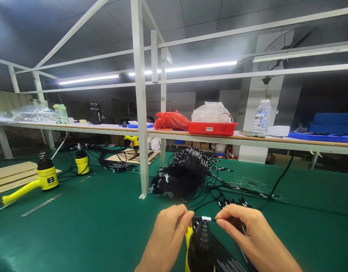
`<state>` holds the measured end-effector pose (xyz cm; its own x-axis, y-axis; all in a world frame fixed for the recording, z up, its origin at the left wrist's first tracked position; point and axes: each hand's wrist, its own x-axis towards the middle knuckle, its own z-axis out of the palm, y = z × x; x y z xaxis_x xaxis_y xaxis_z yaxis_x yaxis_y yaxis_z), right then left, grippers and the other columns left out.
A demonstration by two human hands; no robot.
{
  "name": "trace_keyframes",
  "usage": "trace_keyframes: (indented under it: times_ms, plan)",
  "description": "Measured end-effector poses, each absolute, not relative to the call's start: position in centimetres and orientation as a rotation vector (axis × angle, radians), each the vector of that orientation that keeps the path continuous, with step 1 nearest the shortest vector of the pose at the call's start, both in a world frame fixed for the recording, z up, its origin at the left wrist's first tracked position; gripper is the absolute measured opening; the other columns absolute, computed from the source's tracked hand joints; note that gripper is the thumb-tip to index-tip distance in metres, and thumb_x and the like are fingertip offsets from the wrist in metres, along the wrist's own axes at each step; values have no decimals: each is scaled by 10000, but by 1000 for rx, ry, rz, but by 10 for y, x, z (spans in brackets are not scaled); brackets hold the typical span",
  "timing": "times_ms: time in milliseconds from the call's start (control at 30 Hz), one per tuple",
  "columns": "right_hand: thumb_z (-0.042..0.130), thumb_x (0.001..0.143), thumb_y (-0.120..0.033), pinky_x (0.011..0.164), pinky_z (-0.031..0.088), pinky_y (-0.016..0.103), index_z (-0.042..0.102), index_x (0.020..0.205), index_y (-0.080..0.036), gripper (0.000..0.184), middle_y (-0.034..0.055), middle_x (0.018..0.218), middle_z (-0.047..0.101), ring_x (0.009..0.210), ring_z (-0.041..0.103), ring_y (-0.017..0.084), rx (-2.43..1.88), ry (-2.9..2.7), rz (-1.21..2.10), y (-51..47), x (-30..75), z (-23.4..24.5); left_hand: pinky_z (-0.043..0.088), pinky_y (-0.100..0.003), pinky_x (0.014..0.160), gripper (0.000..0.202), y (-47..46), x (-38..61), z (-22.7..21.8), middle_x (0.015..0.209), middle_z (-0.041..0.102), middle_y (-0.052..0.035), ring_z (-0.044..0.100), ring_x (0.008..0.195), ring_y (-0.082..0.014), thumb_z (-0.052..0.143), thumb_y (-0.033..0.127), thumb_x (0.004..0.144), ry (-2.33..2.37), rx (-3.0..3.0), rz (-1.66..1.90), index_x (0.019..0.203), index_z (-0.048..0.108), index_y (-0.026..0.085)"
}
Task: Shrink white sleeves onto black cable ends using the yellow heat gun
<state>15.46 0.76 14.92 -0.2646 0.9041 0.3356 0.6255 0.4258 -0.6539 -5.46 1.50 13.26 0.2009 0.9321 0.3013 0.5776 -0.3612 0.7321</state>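
Observation:
My left hand [170, 230] and my right hand [246, 230] each pinch one end of a thin black cable with a short white sleeve [205, 218], held level between them. The sleeve hovers right above the nozzle of an upright black and yellow heat gun [200, 245] near the bench's front edge. Behind my hands lies a big bundle of black cables [182, 175] on the green bench top [100, 223]. More loose cables [236, 202] trail to the right of it.
Two yellow heat guns [46, 177] [82, 160] stand at the left beside cardboard sheets [12, 175]. A white frame post [141, 113] rises mid-bench. The shelf [191, 134] carries a red tray [212, 128], red bag [171, 121], bottle [261, 117] and blue trays [321, 136].

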Motion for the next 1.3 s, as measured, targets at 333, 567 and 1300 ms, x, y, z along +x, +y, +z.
trace_keyframes:
  times_ms: [333,567,1300]
  plan:
    - [497,934,-344,637,414,271,667,782,-234,253,-7,780,669,697,579,169,-1310,-1985,550,11,156,146,384,-259,731,176,11,-55,142,805,599,24,528,797,-161,508,311,921,1302,1903,1125,790,564,210]
    - [482,948,-334,620,392,274,636,733,-227,285,-8,753,639,671,543,162,-1301,-1999,500,8,155,148,357,-242,618,349,13,-55,140,683,564,35,515,685,-143,444,441,967,1270,1868,1131,733,545,202]
    - [480,962,-315,625,375,275,592,722,-226,280,-10,753,612,681,526,164,-1327,-2011,455,10,155,144,393,-259,695,215,13,-53,135,772,610,22,541,758,-162,516,363,930,1306,1874,1193,795,594,215]
